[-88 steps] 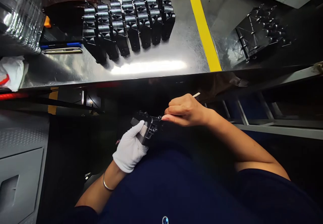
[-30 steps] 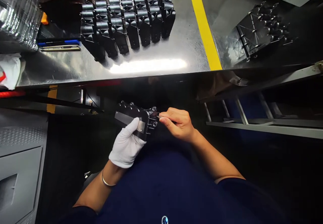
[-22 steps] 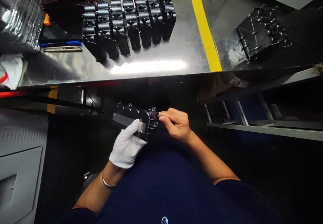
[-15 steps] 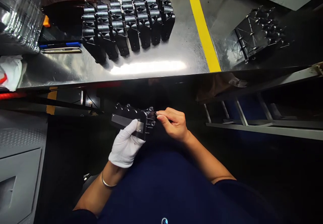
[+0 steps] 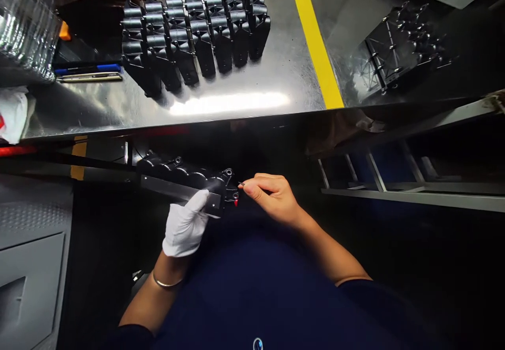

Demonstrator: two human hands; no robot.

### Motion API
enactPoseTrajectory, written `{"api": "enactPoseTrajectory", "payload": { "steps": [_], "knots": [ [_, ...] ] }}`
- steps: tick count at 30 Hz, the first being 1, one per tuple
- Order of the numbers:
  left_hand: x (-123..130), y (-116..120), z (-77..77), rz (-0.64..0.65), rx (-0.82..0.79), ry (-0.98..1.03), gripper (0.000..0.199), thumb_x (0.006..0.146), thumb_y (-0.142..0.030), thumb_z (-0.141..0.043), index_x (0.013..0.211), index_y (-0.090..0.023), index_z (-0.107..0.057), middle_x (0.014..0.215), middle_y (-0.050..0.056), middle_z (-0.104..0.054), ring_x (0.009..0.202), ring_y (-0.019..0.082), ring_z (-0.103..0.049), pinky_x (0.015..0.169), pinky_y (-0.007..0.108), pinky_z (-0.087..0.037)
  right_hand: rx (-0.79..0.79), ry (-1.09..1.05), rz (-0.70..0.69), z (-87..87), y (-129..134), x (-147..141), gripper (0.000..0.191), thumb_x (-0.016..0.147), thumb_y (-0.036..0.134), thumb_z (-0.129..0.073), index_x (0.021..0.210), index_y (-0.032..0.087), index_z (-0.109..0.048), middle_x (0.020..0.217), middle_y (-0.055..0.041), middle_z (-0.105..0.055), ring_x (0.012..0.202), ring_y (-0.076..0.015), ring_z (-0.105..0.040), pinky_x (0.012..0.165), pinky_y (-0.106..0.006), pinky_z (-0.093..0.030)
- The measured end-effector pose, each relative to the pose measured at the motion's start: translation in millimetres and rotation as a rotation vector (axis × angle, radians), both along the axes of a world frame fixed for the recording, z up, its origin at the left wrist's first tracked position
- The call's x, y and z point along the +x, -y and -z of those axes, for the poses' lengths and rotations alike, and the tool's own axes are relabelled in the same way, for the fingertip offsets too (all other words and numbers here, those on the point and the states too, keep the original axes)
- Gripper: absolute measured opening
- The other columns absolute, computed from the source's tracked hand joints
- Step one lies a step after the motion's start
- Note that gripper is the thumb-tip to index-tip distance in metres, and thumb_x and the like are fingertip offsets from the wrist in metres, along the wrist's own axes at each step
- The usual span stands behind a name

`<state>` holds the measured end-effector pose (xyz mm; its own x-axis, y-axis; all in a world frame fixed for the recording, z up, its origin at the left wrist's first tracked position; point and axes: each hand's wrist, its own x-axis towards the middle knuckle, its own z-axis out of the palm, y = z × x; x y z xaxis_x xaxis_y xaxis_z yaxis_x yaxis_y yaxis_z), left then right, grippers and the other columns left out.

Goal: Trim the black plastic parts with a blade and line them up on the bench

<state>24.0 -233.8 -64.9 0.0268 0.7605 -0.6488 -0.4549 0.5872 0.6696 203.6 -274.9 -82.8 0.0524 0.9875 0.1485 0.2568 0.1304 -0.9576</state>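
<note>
My left hand (image 5: 185, 226), in a white glove, grips a black molded plastic part (image 5: 189, 173) near its right end, thumb on top. The part has rounded humps along its far side, a flat smooth strip along the near side and small ring lugs at the right end. A small red spot (image 5: 236, 202) shows at the lower right lug. Just right of the lugs, my bare right hand (image 5: 272, 195) pinches a thin, dark, pointed piece between thumb and forefinger. Its tip is apart from the part; its kind is too small to make out.
On the metal table (image 5: 236, 89) stands a row of several similar black parts (image 5: 197, 29). Pens (image 5: 89, 71) and stacked clear plastic trays (image 5: 23, 29) are at left. Beyond the yellow tape (image 5: 315, 39) lies another black part (image 5: 394, 50). A grey metal frame (image 5: 410, 195) is at right.
The black part has swung and shifted left, showing more of its length. The red spot at its lug has come into view. My right hand has moved slightly, its pinched piece now clear of the lugs.
</note>
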Motion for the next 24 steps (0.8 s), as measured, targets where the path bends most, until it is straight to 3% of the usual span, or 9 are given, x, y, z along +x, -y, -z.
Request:
{"api": "enactPoseTrajectory", "payload": {
  "steps": [2, 5, 15, 20, 24],
  "knots": [
    [-2.6, 4.6, 5.1, 0.034, 0.183, -0.082, 0.029, 0.068, -0.005, -0.074, 0.092, -0.021, -0.075, 0.082, -0.001, -0.077, 0.087, 0.017, -0.072, 0.084, 0.020, -0.055, -0.036, 0.000, -0.053, -7.2, 1.7, -3.3, 0.032, 0.091, 0.036, -0.055, 0.075, 0.015, -0.073, 0.060, -0.0011, -0.060, 0.053, -0.0084, -0.050, 0.050, -0.021, -0.041],
    [-5.4, 10.1, 8.1, 0.048, 0.262, -0.140, 0.038, 0.065, -0.004, -0.076, 0.097, -0.025, -0.073, 0.088, -0.002, -0.077, 0.089, 0.017, -0.072, 0.084, 0.022, -0.055, -0.066, -0.004, -0.084, -10.0, 1.0, -4.4, 0.032, 0.091, 0.034, -0.056, 0.073, 0.014, -0.072, 0.060, -0.0003, -0.056, 0.052, -0.0073, -0.047, 0.050, -0.021, -0.039],
    [-6.8, 7.7, 1.3, 0.023, 0.094, -0.180, 0.047, 0.059, 0.017, -0.065, 0.076, -0.026, -0.072, 0.071, -0.005, -0.075, 0.110, 0.015, -0.064, 0.098, 0.018, -0.047, -0.188, -0.083, -0.176, -13.3, -4.1, 3.9, 0.033, 0.089, 0.036, -0.057, 0.072, 0.013, -0.073, 0.058, 0.0008, -0.053, 0.052, -0.0064, -0.046, 0.048, -0.020, -0.036],
    [-12.6, 10.1, 10.0, 0.212, 0.200, -0.393, 0.032, 0.061, 0.005, -0.071, 0.062, -0.027, -0.071, 0.071, -0.003, -0.075, 0.097, 0.019, -0.070, 0.101, 0.028, -0.048, -0.197, -0.051, -0.117, -9.2, -6.0, 5.3, 0.034, 0.089, 0.038, -0.056, 0.073, 0.013, -0.073, 0.059, 0.0000, -0.057, 0.054, -0.0078, -0.051, 0.048, -0.020, -0.038],
    [-11.3, 10.1, 15.4, 0.253, 0.330, -0.420, 0.018, 0.059, -0.010, -0.079, 0.067, -0.025, -0.073, 0.080, -0.001, -0.076, 0.095, 0.023, -0.070, 0.103, 0.033, -0.048, 0.022, 0.170, 0.058, 2.7, -5.7, 0.3, 0.026, 0.089, 0.034, -0.058, 0.081, 0.015, -0.073, 0.062, -0.0016, -0.062, 0.055, -0.0100, -0.054, 0.053, -0.023, -0.043]
  ]
}}
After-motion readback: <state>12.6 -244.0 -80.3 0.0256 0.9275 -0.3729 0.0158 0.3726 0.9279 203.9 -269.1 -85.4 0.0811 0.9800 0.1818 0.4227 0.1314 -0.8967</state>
